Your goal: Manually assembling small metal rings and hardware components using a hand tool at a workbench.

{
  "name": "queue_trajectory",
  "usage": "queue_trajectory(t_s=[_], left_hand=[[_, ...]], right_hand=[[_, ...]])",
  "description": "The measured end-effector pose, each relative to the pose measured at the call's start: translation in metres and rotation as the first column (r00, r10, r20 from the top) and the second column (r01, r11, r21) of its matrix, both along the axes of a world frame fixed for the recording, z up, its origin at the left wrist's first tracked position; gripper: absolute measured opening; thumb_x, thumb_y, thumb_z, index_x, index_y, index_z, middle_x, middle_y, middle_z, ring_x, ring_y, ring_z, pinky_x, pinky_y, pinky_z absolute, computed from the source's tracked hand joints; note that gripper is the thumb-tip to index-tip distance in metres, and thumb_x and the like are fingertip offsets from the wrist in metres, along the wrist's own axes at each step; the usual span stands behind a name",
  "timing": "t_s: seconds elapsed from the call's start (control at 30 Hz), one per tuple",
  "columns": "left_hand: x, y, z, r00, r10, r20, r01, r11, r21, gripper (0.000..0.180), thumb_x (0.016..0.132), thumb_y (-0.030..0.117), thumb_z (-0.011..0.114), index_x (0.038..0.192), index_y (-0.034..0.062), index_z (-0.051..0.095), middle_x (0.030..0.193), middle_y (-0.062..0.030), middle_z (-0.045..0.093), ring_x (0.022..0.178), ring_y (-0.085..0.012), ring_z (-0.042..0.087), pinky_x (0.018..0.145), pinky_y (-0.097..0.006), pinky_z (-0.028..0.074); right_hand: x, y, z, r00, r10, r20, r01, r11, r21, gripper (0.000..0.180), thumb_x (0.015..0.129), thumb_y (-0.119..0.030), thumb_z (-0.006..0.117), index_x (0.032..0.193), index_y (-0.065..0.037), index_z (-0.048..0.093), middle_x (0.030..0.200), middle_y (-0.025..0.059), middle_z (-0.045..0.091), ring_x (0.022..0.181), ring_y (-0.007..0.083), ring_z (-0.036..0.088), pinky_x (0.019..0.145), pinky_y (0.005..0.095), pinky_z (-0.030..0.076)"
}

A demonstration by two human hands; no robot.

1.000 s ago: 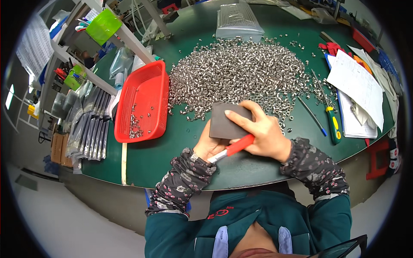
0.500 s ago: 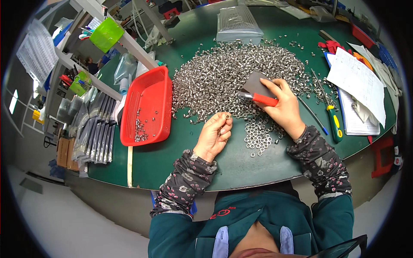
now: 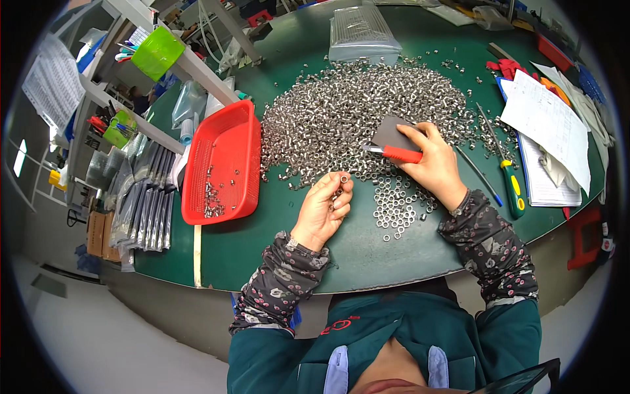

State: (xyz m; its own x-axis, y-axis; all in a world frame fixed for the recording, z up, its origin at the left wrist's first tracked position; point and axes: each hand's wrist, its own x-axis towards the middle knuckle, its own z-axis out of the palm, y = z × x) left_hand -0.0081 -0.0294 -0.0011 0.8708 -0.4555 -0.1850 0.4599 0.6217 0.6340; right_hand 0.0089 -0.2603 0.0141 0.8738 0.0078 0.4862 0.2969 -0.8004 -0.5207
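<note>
My left hand [image 3: 321, 209] is closed, with a small metal ring [image 3: 344, 178] pinched between thumb and forefinger. More rings show under its curled fingers. My right hand [image 3: 433, 164] grips a red-handled knife [image 3: 401, 155], its short metal blade pointing left, together with a dark grey flat square piece [image 3: 391, 133]. Both hands are just above the near side of a wide heap of small metal rings [image 3: 361, 98]. Below my right hand, a single layer of rings [image 3: 394, 207] lies on the green table [image 3: 367, 259]. The two hands are apart.
A red plastic basket [image 3: 252, 157] with a few metal pieces stands left of the heap. Right of it lie a yellow-green screwdriver [image 3: 512, 187], a thin dark rod [image 3: 479, 174] and papers [image 3: 548, 128]. Clear plastic bags [image 3: 364, 33] lie behind; bagged items [image 3: 147, 210] are stacked far left.
The left hand has turned slightly, so more rings show beneath its fingers. The knife and grey piece in the right hand have tilted slightly, and the blade shows more clearly.
</note>
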Motion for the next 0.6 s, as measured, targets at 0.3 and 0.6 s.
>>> queue_trajectory(t_s=[0.3,0.6], left_hand=[[-0.0028,-0.0008,0.0038,0.997,0.067,0.047,-0.071,0.994,0.087,0.020,0.095,0.019,0.046,0.099,0.0019,0.056,0.081,-0.0033,0.053,0.051,-0.0031,0.034,0.038,-0.015,0.025],[-0.0013,0.0002,0.0027,0.997,0.046,0.062,-0.051,0.995,0.087,0.022,0.095,0.018,0.044,0.101,0.0016,0.056,0.080,-0.0042,0.055,0.049,-0.0029,0.033,0.037,-0.015,0.025]], right_hand=[[0.0010,0.0005,-0.0017,1.000,0.016,-0.022,-0.016,1.000,0.003,0.053,0.063,-0.028,0.075,0.113,-0.018,0.059,0.113,0.0109,0.053,0.087,0.0313,0.061,0.074,0.0394,0.051],[0.0025,-0.0019,-0.0039,0.999,0.018,-0.044,-0.018,1.000,-0.001,0.054,0.063,-0.027,0.075,0.114,-0.018,0.058,0.114,0.0117,0.052,0.088,0.0316,0.061,0.075,0.0395,0.050]])
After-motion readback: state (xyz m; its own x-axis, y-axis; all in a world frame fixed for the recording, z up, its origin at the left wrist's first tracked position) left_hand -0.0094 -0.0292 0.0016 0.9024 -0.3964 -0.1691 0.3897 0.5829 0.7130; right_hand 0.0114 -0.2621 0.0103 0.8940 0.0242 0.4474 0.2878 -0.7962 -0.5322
